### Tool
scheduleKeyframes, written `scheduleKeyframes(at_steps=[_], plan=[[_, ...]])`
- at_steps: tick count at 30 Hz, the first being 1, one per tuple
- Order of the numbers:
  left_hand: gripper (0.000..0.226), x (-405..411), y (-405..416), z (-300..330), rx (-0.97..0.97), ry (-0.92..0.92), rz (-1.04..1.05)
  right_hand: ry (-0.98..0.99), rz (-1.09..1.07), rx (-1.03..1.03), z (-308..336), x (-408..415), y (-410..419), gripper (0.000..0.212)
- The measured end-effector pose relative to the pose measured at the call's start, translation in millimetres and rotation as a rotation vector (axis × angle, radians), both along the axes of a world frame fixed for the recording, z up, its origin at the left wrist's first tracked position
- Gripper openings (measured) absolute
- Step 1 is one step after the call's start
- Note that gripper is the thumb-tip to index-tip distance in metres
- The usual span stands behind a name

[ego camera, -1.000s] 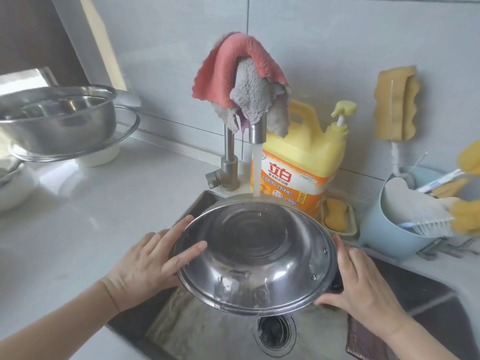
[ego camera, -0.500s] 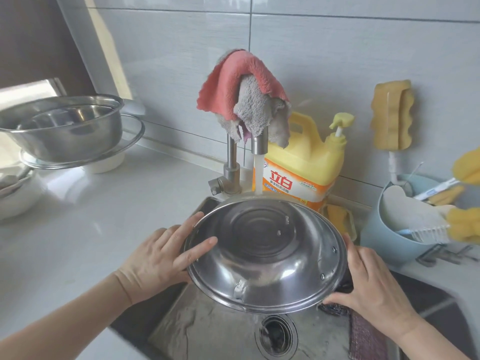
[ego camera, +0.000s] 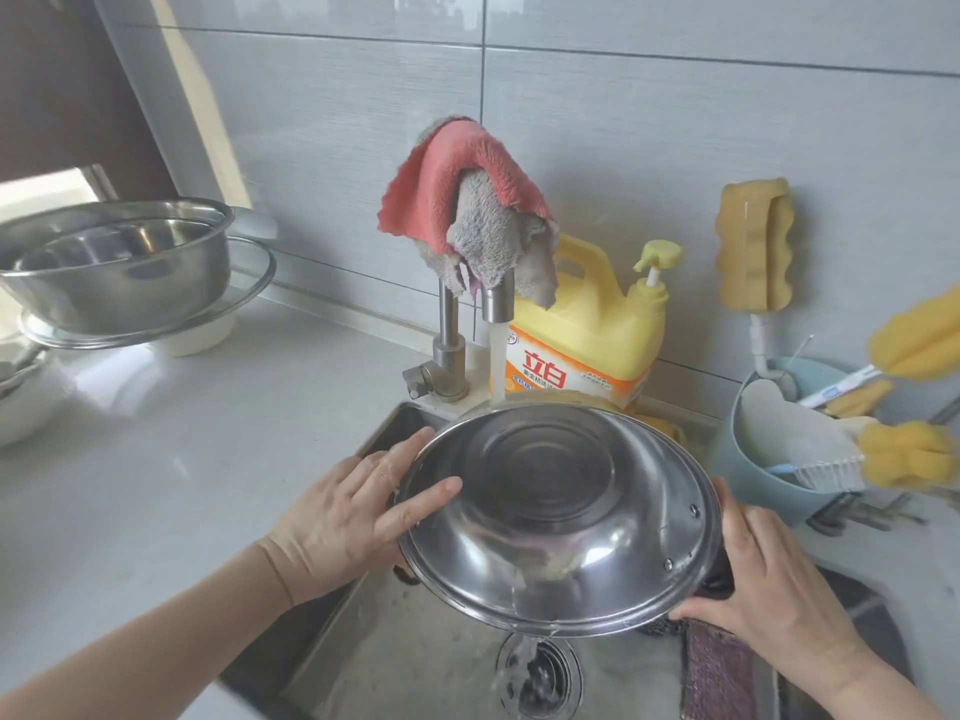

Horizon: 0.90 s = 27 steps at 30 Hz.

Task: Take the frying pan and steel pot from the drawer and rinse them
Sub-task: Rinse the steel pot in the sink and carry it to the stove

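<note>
Both hands hold the steel pot (ego camera: 558,517) over the sink (ego camera: 415,641), tilted so its inside faces the person. Her left hand (ego camera: 353,517) lies along the pot's left rim with straight fingers, thumb laid inside the bowl. Her right hand (ego camera: 769,584) cups the right rim near a dark handle, fingers curled under the edge.

Around them spreads the pale worktop (ego camera: 171,459), backed by grey wall tiles. At the far left a steel bowl (ego camera: 119,262) sits on a stack of other dishes. Behind the pot stands a yellow detergent jug (ego camera: 592,330) with a pump top. Just left of the jug rises the tap (ego camera: 497,301), with a pink and grey cloth (ego camera: 472,210) draped over its top; water streams from the spout onto the pot's far rim, and more runs off the near rim toward the drain (ego camera: 540,672). At the right, a blue caddy (ego camera: 753,485) holds brushes and yellow sponges, and a yellow sponge wand (ego camera: 753,241) hangs on the wall above it. A dark mat (ego camera: 717,672) lies in the sink's right side.
</note>
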State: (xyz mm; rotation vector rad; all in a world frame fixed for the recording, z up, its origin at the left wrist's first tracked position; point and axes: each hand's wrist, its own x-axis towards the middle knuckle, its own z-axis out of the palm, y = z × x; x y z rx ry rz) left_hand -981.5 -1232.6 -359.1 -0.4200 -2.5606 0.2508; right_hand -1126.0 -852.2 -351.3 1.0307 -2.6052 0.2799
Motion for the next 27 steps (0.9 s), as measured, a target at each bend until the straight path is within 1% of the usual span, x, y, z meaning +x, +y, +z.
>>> scheduleKeyframes(at_steps=[2, 4, 5, 8, 10, 14, 17, 23, 27], plan=[[0.114, -1, 0, 1, -0.005, -0.001, -0.004, -0.008, 0.01, 0.008, -1, 0, 1, 0.136], [0.109, -1, -1, 2, -0.009, 0.009, -0.008, 0.003, 0.016, 0.009, -3, 0, 0, 0.136], [0.104, 1, -2, 3, -0.01, 0.021, -0.014, 0.011, 0.02, 0.015, -5, 0, -1, 0.136], [0.074, 10, -9, 5, 0.001, 0.07, -0.031, -0.011, 0.053, 0.034, -8, 1, -12, 0.144], [0.067, 18, -16, 5, -0.002, 0.082, -0.013, -0.012, 0.089, 0.037, -11, 2, -22, 0.147], [0.068, 32, -32, 4, -0.034, 0.091, 0.038, -0.008, 0.144, 0.023, -17, 1, -44, 0.149], [0.073, 41, -43, 3, -0.034, 0.113, 0.068, 0.006, 0.175, 0.006, -19, 0, -58, 0.15], [0.083, 50, -53, 2, -0.012, 0.1, 0.097, 0.052, 0.201, -0.027, -24, -1, -70, 0.134], [0.088, 51, -51, 1, -0.009, 0.113, 0.101, 0.051, 0.194, -0.011, -24, -2, -69, 0.134]])
